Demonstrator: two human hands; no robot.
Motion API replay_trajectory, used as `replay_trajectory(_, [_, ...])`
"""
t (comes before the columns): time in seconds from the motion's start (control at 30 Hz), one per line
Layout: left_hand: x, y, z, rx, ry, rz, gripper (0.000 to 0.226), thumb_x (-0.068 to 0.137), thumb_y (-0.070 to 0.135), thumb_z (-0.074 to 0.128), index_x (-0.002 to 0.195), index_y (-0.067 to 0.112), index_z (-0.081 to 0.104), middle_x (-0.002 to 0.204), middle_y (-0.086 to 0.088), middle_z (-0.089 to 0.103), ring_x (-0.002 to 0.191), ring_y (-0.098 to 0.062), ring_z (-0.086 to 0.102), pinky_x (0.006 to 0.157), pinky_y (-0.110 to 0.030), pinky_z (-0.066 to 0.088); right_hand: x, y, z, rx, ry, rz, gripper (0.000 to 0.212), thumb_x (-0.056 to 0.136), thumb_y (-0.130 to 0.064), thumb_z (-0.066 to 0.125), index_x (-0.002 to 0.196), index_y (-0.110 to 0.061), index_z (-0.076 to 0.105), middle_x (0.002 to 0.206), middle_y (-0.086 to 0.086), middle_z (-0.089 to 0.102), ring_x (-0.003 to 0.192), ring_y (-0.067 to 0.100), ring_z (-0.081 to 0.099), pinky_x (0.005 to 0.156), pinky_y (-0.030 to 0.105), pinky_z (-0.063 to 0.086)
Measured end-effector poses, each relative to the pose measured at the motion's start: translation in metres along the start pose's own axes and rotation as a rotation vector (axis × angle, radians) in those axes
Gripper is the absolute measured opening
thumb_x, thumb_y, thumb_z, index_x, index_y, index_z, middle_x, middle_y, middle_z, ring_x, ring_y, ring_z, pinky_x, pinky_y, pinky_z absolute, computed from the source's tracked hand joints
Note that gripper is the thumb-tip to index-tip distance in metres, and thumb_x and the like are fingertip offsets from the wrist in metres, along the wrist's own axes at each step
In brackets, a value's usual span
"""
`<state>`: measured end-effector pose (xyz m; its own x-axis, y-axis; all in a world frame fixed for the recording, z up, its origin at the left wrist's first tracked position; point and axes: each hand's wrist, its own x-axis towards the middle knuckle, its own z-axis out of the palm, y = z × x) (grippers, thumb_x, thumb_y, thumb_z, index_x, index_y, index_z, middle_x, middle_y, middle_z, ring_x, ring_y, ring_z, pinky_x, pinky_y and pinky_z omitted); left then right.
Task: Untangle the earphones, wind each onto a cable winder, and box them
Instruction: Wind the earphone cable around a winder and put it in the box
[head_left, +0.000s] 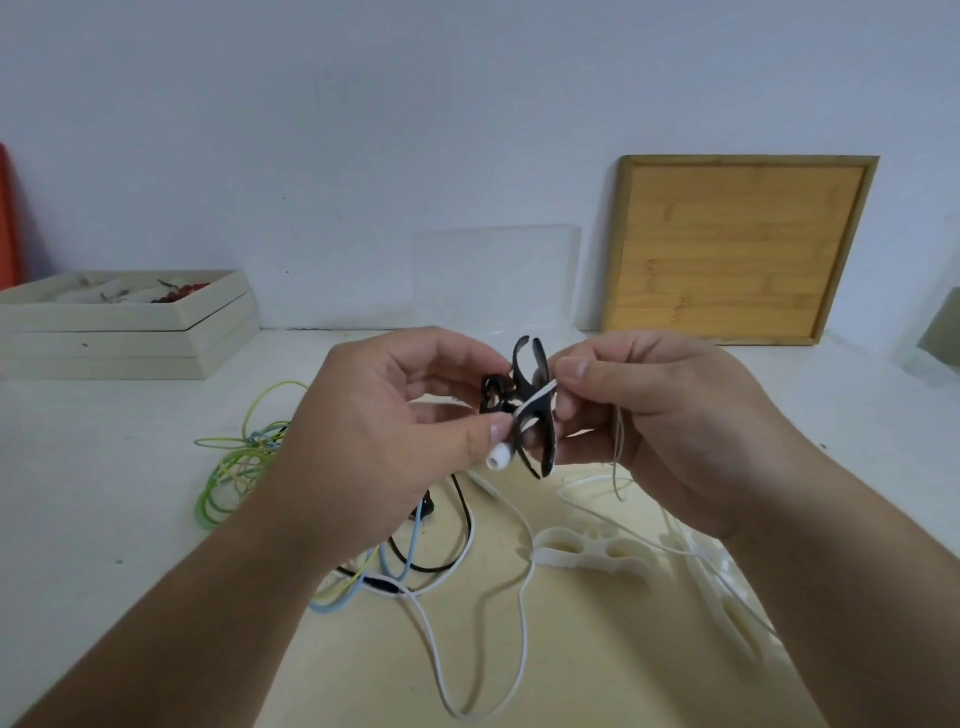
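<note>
Above the table we grip the black cable winder in our left hand, while our right hand pinches the white earphone cable across it.

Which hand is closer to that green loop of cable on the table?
Left. The left hand is just right of the green cable; the right hand is farther right.
</note>
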<state>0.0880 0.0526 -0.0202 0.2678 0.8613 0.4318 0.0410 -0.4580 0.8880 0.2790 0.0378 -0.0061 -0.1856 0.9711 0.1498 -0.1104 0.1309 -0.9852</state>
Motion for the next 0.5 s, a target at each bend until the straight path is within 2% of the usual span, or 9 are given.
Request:
replay_trajectory(0.13, [-0.001,0.004,-0.004,0.233,-0.043,0.076,0.029,0.065,0.013,0.078,0.089,0.027,0.073,0.083,0.005,0.075,0.082,-0.013,0.071,0.084,-0.022,0.055,0.0,0.001,-0.007,-0.16,0.022,-0.006,0.026,0.092,-0.009,0.06,0.076,0.012,0.061,0.072,0.022,0.063,0.072,0.027,0.069,0.067,0.036,0.059])
replay_trajectory(0.2, [-0.002,0.005,-0.004,0.309,-0.059,0.07,0.028,0.065,0.018,0.077,0.089,0.032,0.072,0.081,0.01,0.074,0.082,-0.008,0.069,0.083,-0.02,0.052,-0.001,-0.001,-0.012,-0.252,0.062,-0.05,0.026,0.089,-0.013,0.067,0.073,0.007,0.062,0.07,0.017,0.061,0.065,0.021,0.064,0.061,0.029,0.055])
replay_trajectory(0.27, [-0.003,0.005,-0.003,0.371,-0.056,0.065,0.029,0.064,0.021,0.077,0.089,0.035,0.072,0.081,0.012,0.073,0.081,-0.006,0.067,0.082,-0.02,0.05,-0.001,-0.003,-0.016,-0.303,0.092,-0.095,0.027,0.085,-0.022,0.072,0.065,-0.008,0.063,0.063,0.016,0.051,0.055,0.02,0.048,0.052,0.027,0.043])
replay_trajectory(0.37, [-0.004,0.006,0.0,0.338,-0.097,0.065,0.03,0.065,0.019,0.077,0.09,0.033,0.072,0.082,0.01,0.074,0.08,-0.01,0.068,0.083,-0.027,0.053,0.0,-0.003,-0.019,-0.281,0.099,-0.118,0.029,0.081,-0.03,0.074,0.057,-0.018,0.061,0.062,0.024,0.031,0.058,0.029,0.021,0.053,0.04,0.018])
replay_trajectory(0.5, [-0.006,0.008,0.002,0.241,-0.17,0.048,0.027,0.067,0.015,0.079,0.09,0.029,0.074,0.085,0.002,0.076,0.084,-0.017,0.071,0.087,-0.039,0.055,0.001,0.0,-0.015,-0.267,0.112,-0.138,0.029,0.083,-0.031,0.068,0.057,-0.019,0.061,0.065,0.032,0.026,0.061,0.04,0.017,0.06,0.045,0.013])
